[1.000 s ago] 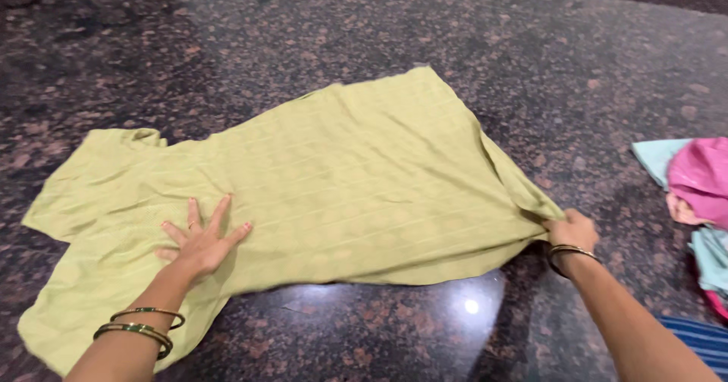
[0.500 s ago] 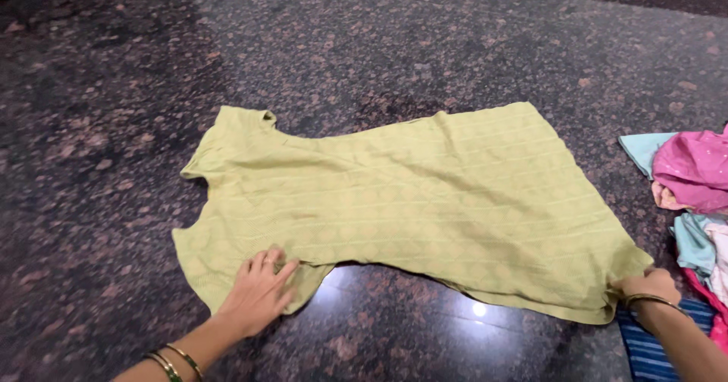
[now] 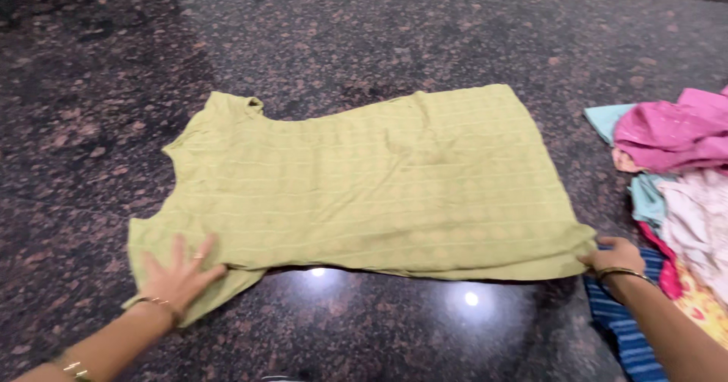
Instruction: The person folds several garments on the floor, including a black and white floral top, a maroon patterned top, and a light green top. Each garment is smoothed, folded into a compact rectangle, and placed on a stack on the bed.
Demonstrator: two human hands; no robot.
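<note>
A light green short-sleeved garment (image 3: 364,185) lies spread flat on the dark speckled stone floor (image 3: 379,33), neck end to the left, hem to the right. My left hand (image 3: 178,272) presses flat with fingers spread on the near left sleeve corner. My right hand (image 3: 614,257) pinches the near right hem corner of the garment. Both wrists wear bangles.
A pile of clothes (image 3: 682,192) sits at the right edge: pink, pale blue, cream and floral pieces, with a blue striped cloth (image 3: 626,336) under my right forearm. Two light reflections shine on the floor just in front of the garment.
The garment went from bunched and angled to spread flat and square. My left hand slid down to the near sleeve corner; my right hand pulled the hem corner out to the right.
</note>
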